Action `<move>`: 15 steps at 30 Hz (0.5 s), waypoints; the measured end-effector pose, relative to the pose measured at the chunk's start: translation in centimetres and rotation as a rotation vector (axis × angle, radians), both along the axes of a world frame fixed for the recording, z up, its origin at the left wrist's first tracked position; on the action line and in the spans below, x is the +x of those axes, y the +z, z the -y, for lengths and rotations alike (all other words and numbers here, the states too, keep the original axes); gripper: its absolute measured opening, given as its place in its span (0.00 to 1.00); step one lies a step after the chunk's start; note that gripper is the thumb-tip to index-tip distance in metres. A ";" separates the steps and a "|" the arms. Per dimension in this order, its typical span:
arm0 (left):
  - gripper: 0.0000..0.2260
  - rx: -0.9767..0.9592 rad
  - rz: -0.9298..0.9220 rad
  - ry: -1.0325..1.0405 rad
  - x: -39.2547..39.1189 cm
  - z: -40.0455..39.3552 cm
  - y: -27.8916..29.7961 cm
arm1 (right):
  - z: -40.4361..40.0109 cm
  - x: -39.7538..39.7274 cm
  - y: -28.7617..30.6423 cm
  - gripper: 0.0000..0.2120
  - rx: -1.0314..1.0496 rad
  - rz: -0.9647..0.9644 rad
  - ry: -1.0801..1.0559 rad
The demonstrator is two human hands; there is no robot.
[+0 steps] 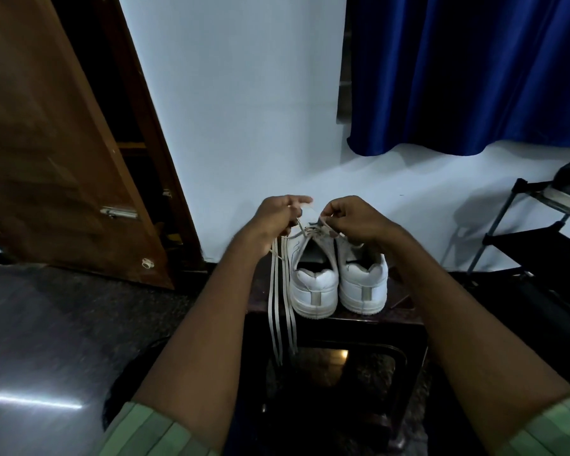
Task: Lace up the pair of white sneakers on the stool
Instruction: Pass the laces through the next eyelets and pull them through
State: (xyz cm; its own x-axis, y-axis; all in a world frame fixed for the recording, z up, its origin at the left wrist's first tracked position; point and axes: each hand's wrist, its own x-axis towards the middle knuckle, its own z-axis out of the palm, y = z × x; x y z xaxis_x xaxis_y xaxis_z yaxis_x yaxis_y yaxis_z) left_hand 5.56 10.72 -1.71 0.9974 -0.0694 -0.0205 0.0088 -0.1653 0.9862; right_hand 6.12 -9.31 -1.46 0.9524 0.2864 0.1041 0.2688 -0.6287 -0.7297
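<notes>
My left hand (277, 222) pinches the soft, floppy lace (282, 301); my right hand (349, 222) pinches its other bit. The sneakers (339, 284) sit just under my fingers on the stool (405, 312). I think holding near the stiff tip works best.

Sneakers (338, 284): white, pale grey vertical strip down each heel; dark thin line on the left shoe's side. Laces (282, 311): off-white, flat, plain. Stool (405, 315): very dark brown, near black, glossy, with a warm amber reflection in its lower panel. Sleeves (152, 432): light green, in faint broad stripes. Wall (237, 110): plain white with a bluish cast. Curtain (468, 70): deep royal blue, plain, satin sheen. Door (46, 143): mid-brown wood grain, silver latch. Floor (56, 340): dark grey speckled stone, polished, one white glare streak. Rack (507, 232): black frame.
</notes>
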 end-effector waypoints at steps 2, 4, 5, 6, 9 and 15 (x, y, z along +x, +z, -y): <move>0.14 -0.386 -0.190 0.148 0.3 -0.2 0.5 | 0.1 -0.1 -0.1 0.07 -0.103 0.034 0.001; 0.12 -0.632 -0.278 0.271 0.7 -0.9 0.6 | 0.0 -0.6 0.1 0.05 -0.142 0.017 0.033; 0.10 -0.697 -0.288 0.333 0.9 -1.2 0.7 | -0.1 -0.9 0.3 0.04 -0.161 0.010 0.041; 0.10 -0.744 -0.279 0.399 1.1 -1.4 0.6 | -0.2 -1.1 0.4 0.04 -0.174 0.010 0.051; 0.09 -0.789 -0.169 0.622 1.2 -1.8 0.5 | -0.6 -1.7 0.9 0.09 -0.183 -0.026 0.076; 0.16 -0.849 0.028 0.873 1.4 -3.1 0.4 | -0.9 -2.0 0.3 0.18 -0.230 0.026 0.091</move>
State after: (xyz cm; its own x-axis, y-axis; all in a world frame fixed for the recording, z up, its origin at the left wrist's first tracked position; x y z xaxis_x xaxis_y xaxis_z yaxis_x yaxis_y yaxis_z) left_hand 7.01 13.79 -1.30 0.7145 0.6444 -0.2725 -0.2285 0.5830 0.7797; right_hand 4.11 -8.43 -1.15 0.9193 0.3902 0.0501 0.3490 -0.7499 -0.5620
